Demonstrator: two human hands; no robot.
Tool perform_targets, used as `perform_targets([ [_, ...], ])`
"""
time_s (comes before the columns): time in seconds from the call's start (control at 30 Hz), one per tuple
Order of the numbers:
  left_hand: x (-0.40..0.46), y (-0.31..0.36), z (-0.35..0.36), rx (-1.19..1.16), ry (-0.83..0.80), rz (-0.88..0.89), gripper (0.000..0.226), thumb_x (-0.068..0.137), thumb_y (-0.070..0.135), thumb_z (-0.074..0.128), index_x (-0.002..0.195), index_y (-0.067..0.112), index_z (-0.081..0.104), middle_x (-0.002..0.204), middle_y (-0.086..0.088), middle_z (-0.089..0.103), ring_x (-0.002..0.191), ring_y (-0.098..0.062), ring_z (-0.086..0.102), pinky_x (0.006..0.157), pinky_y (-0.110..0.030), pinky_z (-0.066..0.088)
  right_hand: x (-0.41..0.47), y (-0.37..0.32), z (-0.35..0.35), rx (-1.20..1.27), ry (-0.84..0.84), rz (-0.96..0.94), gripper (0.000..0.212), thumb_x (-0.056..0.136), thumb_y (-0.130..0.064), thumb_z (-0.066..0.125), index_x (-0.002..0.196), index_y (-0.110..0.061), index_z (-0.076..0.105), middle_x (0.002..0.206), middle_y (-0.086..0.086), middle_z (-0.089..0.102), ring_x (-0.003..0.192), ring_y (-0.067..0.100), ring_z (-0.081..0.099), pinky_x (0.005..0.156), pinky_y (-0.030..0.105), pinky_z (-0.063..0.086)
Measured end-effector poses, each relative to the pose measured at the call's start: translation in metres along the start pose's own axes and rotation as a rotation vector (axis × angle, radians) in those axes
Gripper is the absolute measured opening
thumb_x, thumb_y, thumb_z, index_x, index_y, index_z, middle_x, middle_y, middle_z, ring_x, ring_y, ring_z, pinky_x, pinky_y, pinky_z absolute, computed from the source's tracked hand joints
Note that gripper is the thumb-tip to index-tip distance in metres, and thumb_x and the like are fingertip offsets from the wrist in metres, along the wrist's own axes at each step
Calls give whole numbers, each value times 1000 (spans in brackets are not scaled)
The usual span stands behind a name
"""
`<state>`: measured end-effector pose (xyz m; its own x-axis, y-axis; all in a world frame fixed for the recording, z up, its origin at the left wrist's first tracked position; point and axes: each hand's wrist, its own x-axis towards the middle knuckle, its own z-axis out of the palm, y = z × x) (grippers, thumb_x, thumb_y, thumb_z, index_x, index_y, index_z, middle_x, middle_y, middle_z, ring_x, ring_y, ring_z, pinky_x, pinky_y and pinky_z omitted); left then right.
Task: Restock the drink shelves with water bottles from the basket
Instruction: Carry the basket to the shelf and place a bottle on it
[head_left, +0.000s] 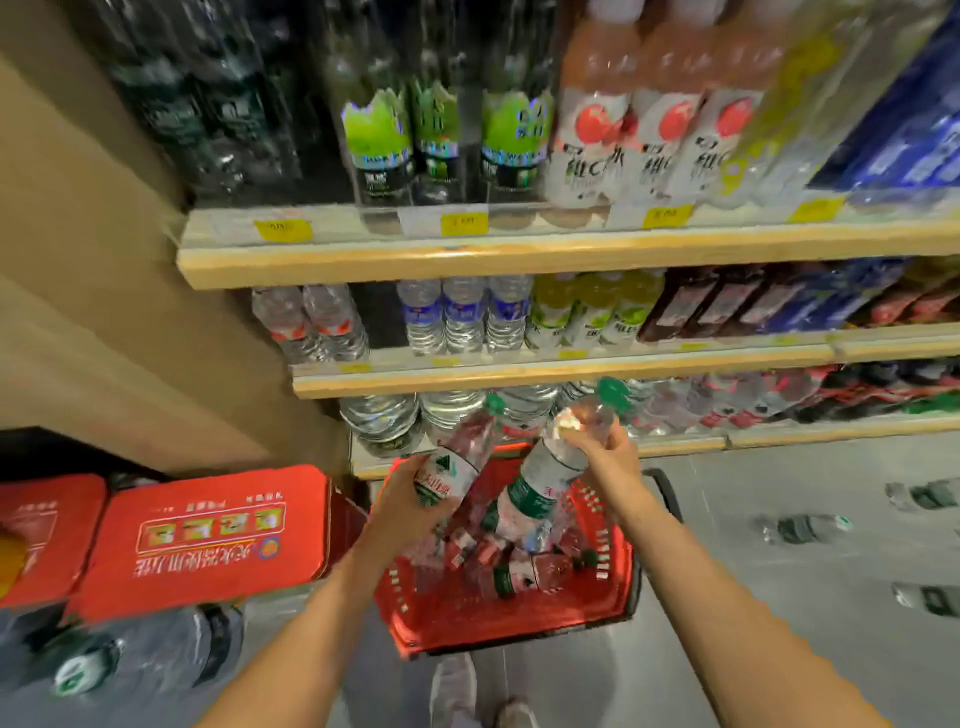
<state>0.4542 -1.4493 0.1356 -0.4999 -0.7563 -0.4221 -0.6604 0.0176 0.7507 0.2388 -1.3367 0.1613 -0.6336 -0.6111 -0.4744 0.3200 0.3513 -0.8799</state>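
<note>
1. At the far left, on the floor, lie two red cartons with yellow and white print, side by side. In front of them, nearer the camera, is a shrink-wrapped pack of large bottles, blurred.
2. The left hand reaches over the left side of the basket. Its fingers curl round the body of a water bottle with a green cap and a red and white label. The bottle tilts up and to the right.
3. Below the hands, a red plastic basket stands on the grey floor, right in front of the lowest shelf. More water bottles lie loose inside it, piled on their sides.
4. The right hand grips the neck end of a second water bottle, also green-capped, held slanted above the basket with its cap pointing up toward the shelves.
5. Behind the hands rise wooden shelves with yellow price tags. The lowest holds large clear bottles, the middle one small water bottles, yellow-green drinks and dark red cartons, the top one green-labelled and peach-labelled drinks.
6. At the far right, a few bottles lie scattered on the floor, well apart from the basket.
7. At the bottom centre, the person's shoes show just in front of the basket.
</note>
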Motion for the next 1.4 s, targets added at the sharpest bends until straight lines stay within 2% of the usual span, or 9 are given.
perform_targets([
  [0.1, -21, 48, -24, -122, 43, 3, 44, 67, 17, 79, 105, 22, 57, 87, 4, 61, 85, -15, 56, 56, -5, 40, -22, -56, 4, 30, -35, -42, 79, 53, -53, 83, 122, -26, 55, 118, 0, 65, 111, 21, 60, 98, 43, 46],
  [0.23, -55, 96, -58, -252, 113, 51, 58, 61, 23, 85, 111, 15, 55, 101, -5, 66, 86, -13, 60, 69, -10, 44, -31, -109, 4, 58, -107, -95, 95, 52, -61, 77, 128, -11, 49, 124, 12, 59, 116, 28, 56, 91, 36, 47],
  [0.37, -86, 138, -96, -303, 177, 116, 72, 66, 19, 83, 128, 9, 48, 117, -11, 62, 96, -17, 60, 79, -23, 44, -73, -181, 6, 141, -233, -62, 22, 81, -39, 65, 87, -17, 65, 86, 6, 69, 80, 21, 65, 79, 37, 48],
  [0.47, -112, 168, -126, -284, 246, 209, 71, 65, 20, 83, 127, 9, 50, 118, -12, 62, 95, -17, 59, 76, -20, 46, -101, -228, 10, 172, -354, -87, 12, 83, -28, 64, 82, -17, 61, 71, 2, 67, 63, 16, 64, 63, 29, 48],
  [0.7, -166, 226, -188, -274, 392, 420, 60, 70, 9, 80, 122, 14, 50, 102, 5, 62, 84, -1, 57, 64, -3, 46, -156, -304, 31, -37, -456, -299, 85, 36, -14, 71, 118, -2, 50, 97, 14, 62, 88, 28, 60, 76, 35, 48],
  [0.97, -212, 291, -266, -347, 592, 584, 60, 66, 17, 82, 120, 11, 55, 99, 2, 63, 83, -4, 59, 64, -5, 47, -228, -412, 52, 15, -434, -698, 30, 81, -8, 66, 107, -15, 54, 99, 3, 65, 75, 6, 65, 57, 16, 50],
  [1.1, -228, 324, -308, -372, 637, 708, 52, 77, -2, 70, 125, 3, 51, 98, 2, 61, 68, 15, 60, 61, -2, 45, -256, -459, 72, 127, -474, -829, 29, 83, -19, 64, 110, -27, 53, 115, 4, 62, 98, 19, 62, 83, 37, 51],
  [1.27, -241, 361, -364, -374, 678, 900, 50, 79, -3, 67, 124, 12, 49, 97, 8, 60, 69, 22, 57, 62, -1, 45, -280, -516, 103, 142, -447, -918, 46, 88, -30, 59, 125, -17, 34, 115, 2, 55, 91, 10, 59, 71, 28, 48],
  [1.4, -244, 382, -406, -339, 712, 1009, 50, 80, 3, 68, 119, 26, 48, 99, 17, 60, 78, 21, 58, 71, -7, 51, -288, -550, 124, 172, -514, -850, 57, 84, -16, 65, 125, -23, 26, 107, 5, 56, 90, 21, 61, 75, 38, 52],
])
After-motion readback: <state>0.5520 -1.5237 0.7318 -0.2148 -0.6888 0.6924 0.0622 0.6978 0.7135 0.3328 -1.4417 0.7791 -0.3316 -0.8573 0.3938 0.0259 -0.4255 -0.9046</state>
